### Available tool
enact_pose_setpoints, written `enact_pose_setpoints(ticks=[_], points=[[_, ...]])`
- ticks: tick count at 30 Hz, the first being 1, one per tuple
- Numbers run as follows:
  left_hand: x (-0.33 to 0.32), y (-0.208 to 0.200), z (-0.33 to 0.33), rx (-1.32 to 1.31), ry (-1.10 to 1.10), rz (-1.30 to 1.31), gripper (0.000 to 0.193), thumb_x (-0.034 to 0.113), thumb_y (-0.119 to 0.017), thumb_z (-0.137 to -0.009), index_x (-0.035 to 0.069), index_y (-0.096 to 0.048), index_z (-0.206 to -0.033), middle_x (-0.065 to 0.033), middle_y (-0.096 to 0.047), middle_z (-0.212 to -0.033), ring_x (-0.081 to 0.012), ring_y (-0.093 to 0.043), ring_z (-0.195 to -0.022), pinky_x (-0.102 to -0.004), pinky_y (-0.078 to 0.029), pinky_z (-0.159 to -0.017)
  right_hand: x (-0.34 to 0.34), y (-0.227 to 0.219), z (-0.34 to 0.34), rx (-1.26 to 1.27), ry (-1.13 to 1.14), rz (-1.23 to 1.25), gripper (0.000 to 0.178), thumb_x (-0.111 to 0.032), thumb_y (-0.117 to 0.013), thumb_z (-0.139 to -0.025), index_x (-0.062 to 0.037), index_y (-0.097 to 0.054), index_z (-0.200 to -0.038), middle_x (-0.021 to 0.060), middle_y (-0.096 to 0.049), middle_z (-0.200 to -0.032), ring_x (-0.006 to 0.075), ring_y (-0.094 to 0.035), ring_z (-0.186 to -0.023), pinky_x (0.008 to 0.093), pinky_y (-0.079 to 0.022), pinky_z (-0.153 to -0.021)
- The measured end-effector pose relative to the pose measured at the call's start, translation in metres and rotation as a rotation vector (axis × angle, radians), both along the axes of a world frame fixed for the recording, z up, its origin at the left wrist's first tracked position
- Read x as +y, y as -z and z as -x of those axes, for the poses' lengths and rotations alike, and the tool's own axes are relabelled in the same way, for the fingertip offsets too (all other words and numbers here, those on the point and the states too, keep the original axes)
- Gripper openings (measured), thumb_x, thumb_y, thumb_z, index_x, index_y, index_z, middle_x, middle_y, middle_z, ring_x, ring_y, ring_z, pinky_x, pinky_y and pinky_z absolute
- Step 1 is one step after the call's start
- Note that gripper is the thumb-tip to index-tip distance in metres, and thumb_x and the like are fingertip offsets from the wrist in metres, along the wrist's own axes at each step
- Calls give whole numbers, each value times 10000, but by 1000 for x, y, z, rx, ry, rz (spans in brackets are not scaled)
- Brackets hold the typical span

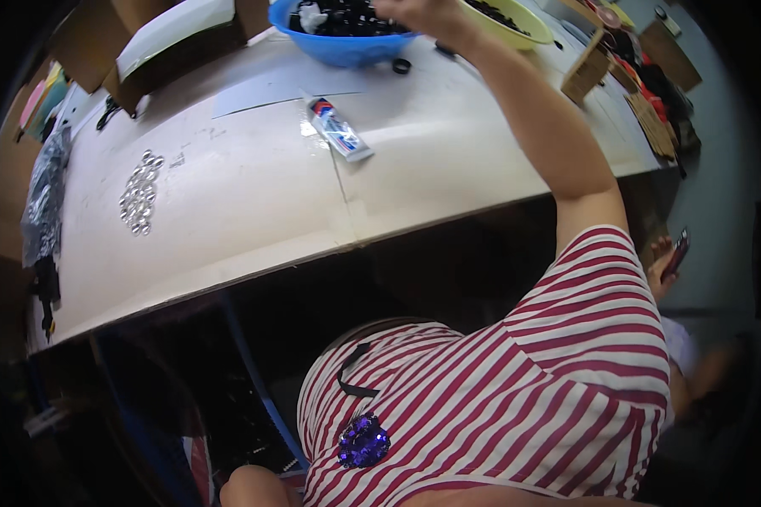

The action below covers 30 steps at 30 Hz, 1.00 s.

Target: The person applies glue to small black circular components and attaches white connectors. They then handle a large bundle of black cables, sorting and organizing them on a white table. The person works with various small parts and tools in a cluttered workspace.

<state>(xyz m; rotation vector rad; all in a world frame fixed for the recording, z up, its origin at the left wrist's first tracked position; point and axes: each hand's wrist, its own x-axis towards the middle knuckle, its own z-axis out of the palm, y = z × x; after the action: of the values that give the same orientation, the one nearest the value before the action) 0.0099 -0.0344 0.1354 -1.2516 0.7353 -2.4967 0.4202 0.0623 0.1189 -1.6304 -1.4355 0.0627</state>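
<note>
My right arm stretches up across the table to a blue basin (347, 52) at the far edge of the view. My right hand (423, 15) is over the basin's right side, partly cut off by the top edge. Its visible fingers look bent together among small glossy black pieces (347, 19); whatever they hold is hidden. A crumpled whitish scrap (311, 17) lies on those pieces. Just in front of the basin rests a black ring-shaped piece (401, 66). My left hand is out of view.
A yellow basin (533, 35) of dark pieces stands right of the blue one. On the table (254, 203) lie a tube (340, 129), a pale sheet (287, 90) and clustered shiny round pieces (142, 193). A cardboard box (186, 51) is far left. At right, another person's hand (661, 269) holds something dark red.
</note>
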Motion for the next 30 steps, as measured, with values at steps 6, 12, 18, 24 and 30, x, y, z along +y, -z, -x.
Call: enact_pose_setpoints(ticks=[6,12,18,24,30], points=[[-11,0,-10,24,64,-53,214,278,-567,-838,106,-610,-958,-51,-597,-839,-191,-554,-758,-298,-461,-754,-57,96,8,-532,-81,122,117,-35,-603,-710,-38,-515,-788,99,-532,-838,256,-546,-751,317,-454,-646],[-11,7,-7,44,60,-60,215,266,-553,-847,106,-599,-983,-55,-592,-870,-191,-551,-771,-298,-458,-754,-63,80,18,-729,115,-22,229,-223,-695,-707,-83,-600,-861,75,-590,-865,254,-592,-759,312,-484,-656],[-7,22,4,117,9,-37,217,254,-540,-856,105,-587,-1007,-59,-588,-901,-192,-547,-785,-297,-455,-753,-19,19,-15,-649,232,63,446,-294,-715,-678,-91,-589,-1055,117,-623,-951,241,-608,-865,321,-478,-761],[-19,75,53,804,-25,776,331,369,-545,-845,219,-494,-1135,0,-417,-999,-177,-410,-896,-358,-334,-778,53,39,-87,-436,198,591,618,-359,-748,-542,-21,-599,-1039,172,-608,-1005,264,-573,-940,365,-460,-799],[0,113,81,1048,8,1140,315,203,-543,-846,101,-449,-1128,-100,-413,-1036,-177,-432,-827,-298,-395,-692,67,38,-81,-507,162,1030,880,-450,-670,-613,-157,-297,-1355,231,-401,-1282,345,-409,-1177,400,-327,-981]])
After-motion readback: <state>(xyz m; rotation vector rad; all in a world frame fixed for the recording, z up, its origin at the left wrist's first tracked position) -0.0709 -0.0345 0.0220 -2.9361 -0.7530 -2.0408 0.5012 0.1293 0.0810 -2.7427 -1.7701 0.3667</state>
